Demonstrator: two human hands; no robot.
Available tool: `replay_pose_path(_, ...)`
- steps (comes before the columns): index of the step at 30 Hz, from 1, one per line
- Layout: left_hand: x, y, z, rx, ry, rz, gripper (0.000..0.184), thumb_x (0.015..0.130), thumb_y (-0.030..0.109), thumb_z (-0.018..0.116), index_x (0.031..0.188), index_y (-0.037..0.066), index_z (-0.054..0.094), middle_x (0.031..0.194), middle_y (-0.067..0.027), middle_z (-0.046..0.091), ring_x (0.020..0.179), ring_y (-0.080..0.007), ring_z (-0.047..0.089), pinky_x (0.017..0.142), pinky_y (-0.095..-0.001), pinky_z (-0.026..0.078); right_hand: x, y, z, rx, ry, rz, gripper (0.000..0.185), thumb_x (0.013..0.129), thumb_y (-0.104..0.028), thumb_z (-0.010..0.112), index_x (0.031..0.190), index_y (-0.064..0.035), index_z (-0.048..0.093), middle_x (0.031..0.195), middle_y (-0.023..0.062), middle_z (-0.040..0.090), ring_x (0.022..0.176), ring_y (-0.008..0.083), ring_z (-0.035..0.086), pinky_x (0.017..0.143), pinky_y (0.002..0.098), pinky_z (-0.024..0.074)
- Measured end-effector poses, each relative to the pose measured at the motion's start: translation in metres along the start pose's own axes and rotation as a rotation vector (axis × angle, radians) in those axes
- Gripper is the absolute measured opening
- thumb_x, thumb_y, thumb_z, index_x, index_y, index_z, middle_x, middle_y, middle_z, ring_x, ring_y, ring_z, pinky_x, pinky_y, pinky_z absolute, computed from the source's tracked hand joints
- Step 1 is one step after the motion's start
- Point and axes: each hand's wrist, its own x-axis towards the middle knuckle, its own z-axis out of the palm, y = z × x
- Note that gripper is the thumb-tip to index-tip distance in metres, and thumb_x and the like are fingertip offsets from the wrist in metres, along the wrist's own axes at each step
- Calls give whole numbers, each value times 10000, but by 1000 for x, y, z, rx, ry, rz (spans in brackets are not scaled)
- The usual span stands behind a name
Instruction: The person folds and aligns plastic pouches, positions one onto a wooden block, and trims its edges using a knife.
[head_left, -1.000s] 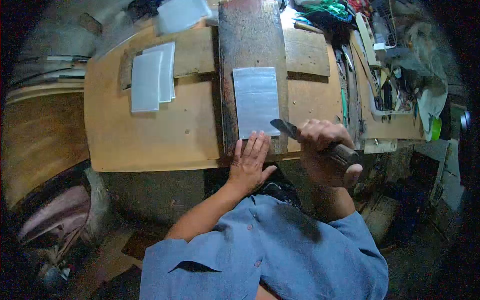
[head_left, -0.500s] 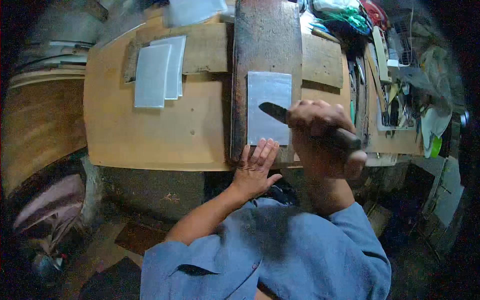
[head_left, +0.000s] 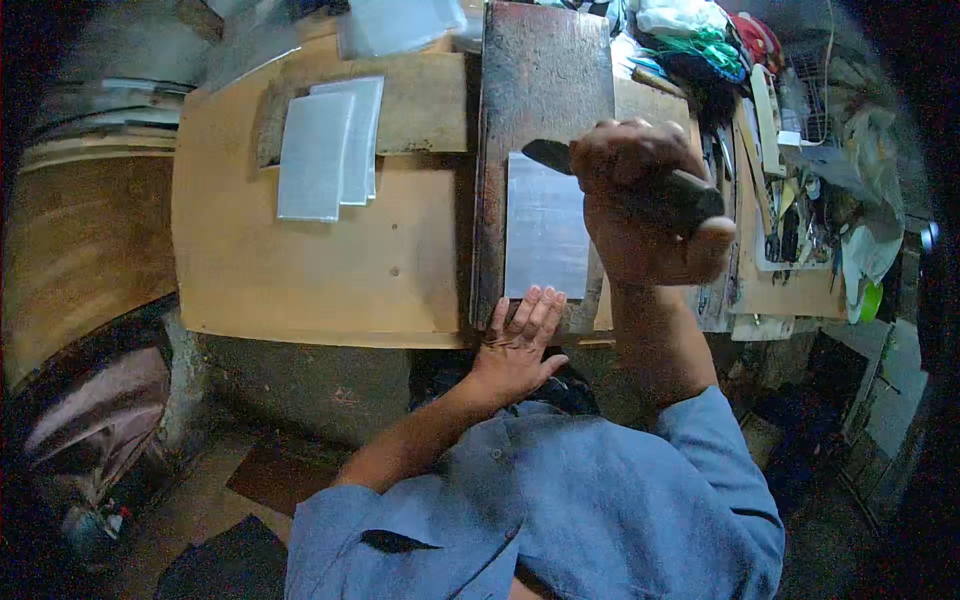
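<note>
A pale translucent sheet (head_left: pixel 547 235) lies on a dark wooden board (head_left: pixel 545 80) that runs away from me across the table. The fingertips of my left hand (head_left: pixel 518 348) rest on the near edge of this sheet, fingers spread a little and flat. My right hand (head_left: pixel 645 190) is wrapped round the dark handle of a knife (head_left: pixel 548 154). Its blade points left, over the far end of the sheet, and whether it touches is unclear. More pale sheets (head_left: pixel 312 160) lie overlapped to the left of the board.
The tan tabletop (head_left: pixel 330 285) has a crosswise plank (head_left: pixel 420 100) under the dark board. Another clear sheet (head_left: pixel 395 25) lies at the back. At the right are a tray of tools (head_left: pixel 795 262), plastic bags (head_left: pixel 685 20) and a green ring (head_left: pixel 871 301).
My right hand and the knife have moved away from my body, from the sheet's near end to its far end. My left hand remains at the near edge. The view has shifted slightly.
</note>
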Motion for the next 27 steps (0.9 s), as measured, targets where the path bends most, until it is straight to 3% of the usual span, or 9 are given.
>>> replay_pose_path(2, -1, 1, -1, -10, -8, -5, 865, 782, 578, 553, 1429, 86, 258, 1475, -99, 233, 1384, -246, 152, 1109, -485, 30, 3, 11, -3, -116, 4, 66, 745, 740, -681, 523, 981, 23, 555, 807, 120, 510, 731, 231, 450, 653, 357, 357)
replay_pose_path(7, 1, 0, -1, 2, 18, 0, 840, 779, 571, 561, 1407, 77, 302, 1464, -110, 249, 1381, -257, 161, 1107, -491, 37, -6, -3, 11, -56, 45, 66, 774, 720, -699, 543, 934, 45, 555, 780, 115, 510, 686, 213, 462, 602, 330, 359)
replay_pose_path(9, -2, 1, 2, -89, -11, -9, 854, 811, 521, 554, 1441, 67, 198, 1490, -96, 194, 1397, -244, 105, 1105, -487, -2, -18, -4, 15, -147, 44, 52, 827, 692, -717, 586, 879, 88, 561, 756, 133, 542, 644, 195, 504, 535, 296, 392)
replay_pose_path(11, -3, 3, 2, -107, -20, -11, 850, 814, 517, 553, 1442, 68, 196, 1491, -94, 192, 1397, -244, 104, 1106, -483, -2, -27, -3, 21, -59, 157, 68, 824, 696, -723, 575, 851, 87, 567, 735, 124, 540, 627, 191, 492, 532, 299, 388)
replay_pose_path(13, -3, 2, 0, -118, -26, -14, 847, 816, 512, 552, 1442, 69, 193, 1493, -91, 189, 1397, -244, 104, 1107, -480, -2, -30, -15, 21, -104, -27, 96, 708, 730, -679, 546, 887, 12, 549, 751, 114, 516, 657, 223, 441, 630, 353, 352)
replay_pose_path(15, -2, 2, 0, -130, -1, -20, 850, 811, 512, 557, 1442, 73, 194, 1491, -87, 191, 1397, -246, 102, 1108, -476, 4, -38, -13, 17, -43, -165, 6, 736, 720, -689, 552, 922, 18, 561, 769, 120, 526, 670, 233, 452, 630, 361, 360)
replay_pose_path(17, -3, 3, 1, -131, -5, -20, 851, 806, 515, 560, 1440, 75, 203, 1488, -88, 200, 1395, -246, 110, 1108, -475, 9, -52, -16, 26, -151, -26, 229, 747, 711, -706, 553, 927, 9, 556, 769, 102, 503, 666, 230, 443, 637, 357, 357)
replay_pose_path(21, 0, 4, -2, -82, 23, -23, 842, 795, 526, 567, 1430, 81, 240, 1471, -94, 240, 1386, -245, 141, 1105, -475, 28, -70, -41, 21, -192, -14, 65, 683, 743, -650, 561, 946, 1, 542, 769, 66, 452, 694, 216, 428, 657, 354, 352)
replay_pose_path(27, -16, 4, -24, -59, 4, -26, 777, 793, 512, 586, 1408, 120, 318, 1460, -93, 261, 1378, -243, 167, 1095, -477, 49, -98, -78, 1, -173, 273, -40, 659, 735, -671, 562, 873, -29, 506, 735, 47, 412, 680, 193, 398, 624, 339, 322)
